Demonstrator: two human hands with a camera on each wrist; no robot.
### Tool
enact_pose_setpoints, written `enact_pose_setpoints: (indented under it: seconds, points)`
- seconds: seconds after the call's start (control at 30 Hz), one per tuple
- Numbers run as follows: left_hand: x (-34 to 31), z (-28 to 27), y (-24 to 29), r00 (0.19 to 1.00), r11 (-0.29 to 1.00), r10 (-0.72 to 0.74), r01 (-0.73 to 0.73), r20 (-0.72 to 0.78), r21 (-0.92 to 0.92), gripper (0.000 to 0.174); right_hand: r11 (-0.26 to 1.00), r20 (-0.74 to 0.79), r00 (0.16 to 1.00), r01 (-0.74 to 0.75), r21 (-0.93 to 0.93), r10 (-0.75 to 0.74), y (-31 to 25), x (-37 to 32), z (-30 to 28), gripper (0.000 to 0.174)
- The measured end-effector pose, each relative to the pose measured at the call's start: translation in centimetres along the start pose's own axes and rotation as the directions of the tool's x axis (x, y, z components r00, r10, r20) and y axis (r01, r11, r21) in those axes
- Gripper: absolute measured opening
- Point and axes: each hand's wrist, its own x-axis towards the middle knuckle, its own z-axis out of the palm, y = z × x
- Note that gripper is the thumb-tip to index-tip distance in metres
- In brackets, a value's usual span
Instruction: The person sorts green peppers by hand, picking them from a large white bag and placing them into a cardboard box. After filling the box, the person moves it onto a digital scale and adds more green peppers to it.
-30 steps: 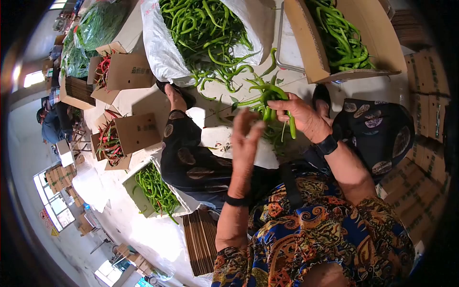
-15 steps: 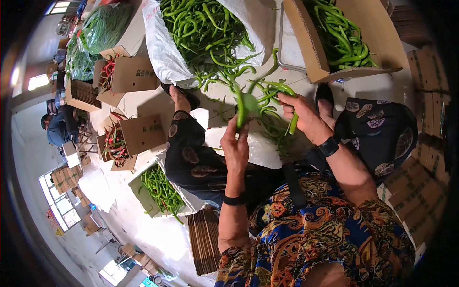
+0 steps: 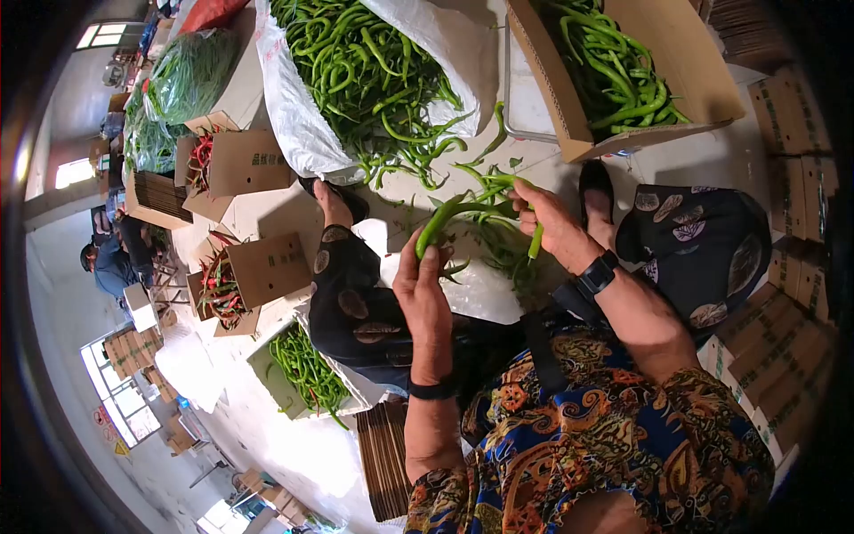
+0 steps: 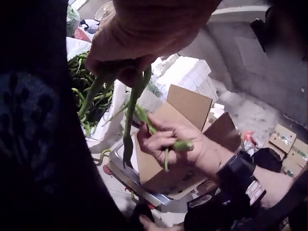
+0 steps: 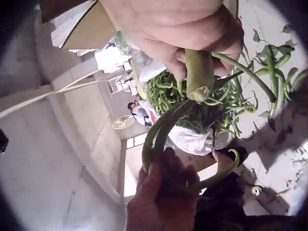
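Note:
In the head view my left hand (image 3: 423, 294) grips long green chili peppers (image 3: 439, 222) by their lower part, thumb along one side. The right wrist view shows curved peppers (image 5: 161, 130) rising from that hand's curled fingers. Across from it, my right hand (image 3: 559, 224) holds other green chili peppers (image 3: 535, 242), pinched between thumb and fingers; one cut-looking stem end (image 5: 199, 89) faces the right wrist camera. The two hands are a short way apart, with the peppers bridging toward each other. Below them, loose peppers and leaves (image 3: 507, 254) lie on the floor.
A white sack (image 3: 307, 116) spills green peppers ahead. To its right a cardboard box (image 3: 569, 107) of green peppers stands on a scale (image 3: 527, 98). Boxes of red peppers (image 3: 218, 285), a white crate (image 3: 267, 378) and flattened cartons (image 3: 382, 458) stand at left.
My left hand came back from the pile with green peppers and moved down and left, then tilted them toward the right hand. The right hand kept its hold, shifting slightly.

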Motion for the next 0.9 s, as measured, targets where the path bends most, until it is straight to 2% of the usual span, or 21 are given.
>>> enact_pose_setpoints:
  seconds: [0.03,0.07,0.17,0.2,0.23,0.3,0.37,0.43,0.47,0.5,0.57,0.6,0.7,0.8,0.83,0.9]
  points:
    - [0.1,-0.3,0.4,0.999,0.996,-0.038,0.038,-0.004,-0.077,0.032,1.000,-0.019,1.000,0.001,0.021,-0.001,-0.1,0.2,-0.2,0.022]
    - [-0.1,-0.5,0.9,0.999,0.999,-0.034,0.034,0.008,-0.007,0.031,0.999,0.000,0.999,0.041,-0.013,-0.041,-0.2,0.3,-0.5,0.023]
    - [-0.2,-0.8,1.8,0.997,0.998,-0.046,0.048,0.060,-0.030,0.030,0.955,0.032,0.992,0.130,-0.268,-0.125,-1.3,-0.7,1.2,0.023]
    - [-0.3,-0.5,2.8,0.996,0.994,-0.035,0.043,0.079,-0.100,0.031,0.975,0.182,0.982,0.088,-0.204,-0.050,-1.8,-0.8,0.9,0.025]
    - [-0.3,-0.5,3.0,0.996,0.996,-0.001,0.009,0.092,-0.091,0.030,0.995,0.265,0.964,-0.012,-0.094,0.037,-1.7,-0.6,0.8,0.025]
    - [-0.2,-0.6,3.4,0.994,0.999,0.002,0.002,0.109,-0.039,0.030,0.996,0.346,0.935,-0.084,-0.002,0.079,-1.7,-1.0,0.7,0.028]
    - [0.2,-1.2,3.7,0.992,0.994,-0.015,0.028,0.125,-0.103,0.030,0.990,0.372,0.927,0.005,-0.139,0.047,-2.2,-1.2,1.0,0.026]
    - [0.4,-1.6,3.4,0.987,0.988,-0.028,0.052,0.160,-0.145,0.030,0.959,0.334,0.942,0.114,-0.259,-0.021,-2.3,-1.0,0.7,0.025]
    - [0.5,-1.9,3.3,0.984,0.986,-0.025,0.053,0.178,-0.156,0.029,0.982,0.267,0.963,0.090,-0.166,-0.043,-2.2,-0.9,0.6,0.022]
    - [0.4,-2.1,3.4,0.981,0.985,-0.018,0.051,0.193,-0.166,0.029,0.996,0.134,0.991,0.029,-0.084,-0.017,-2.5,-0.7,0.7,0.019]
    - [0.4,-2.4,3.9,0.985,0.979,-0.003,0.037,0.170,-0.201,0.028,0.987,0.251,0.964,0.120,-0.105,-0.091,-4.0,-0.9,-0.2,0.018]
    - [0.4,-2.7,4.0,0.985,0.968,-0.007,0.049,0.170,-0.245,0.028,0.982,0.244,0.966,0.119,-0.143,-0.082,-3.9,-0.6,-0.9,0.021]
    - [0.5,-3.5,4.6,0.981,0.944,-0.001,0.065,0.193,-0.324,0.029,0.999,0.104,0.994,0.038,-0.017,-0.036,-2.3,0.8,-2.2,0.019]
    - [0.6,-3.7,5.2,0.978,0.910,-0.001,0.086,0.207,-0.405,0.030,0.991,-0.086,0.987,0.135,-0.004,-0.135,-0.1,2.8,-5.3,0.018]
    - [0.4,-3.6,5.9,0.980,0.906,0.003,0.082,0.200,-0.416,0.031,0.984,-0.178,0.979,0.071,-0.162,-0.100,0.6,3.4,-5.3,0.017]
    - [0.6,-2.4,7.1,0.979,0.891,0.005,0.089,0.206,-0.446,0.033,0.894,-0.383,0.919,-0.097,-0.438,-0.088,1.7,4.4,-5.8,0.016]
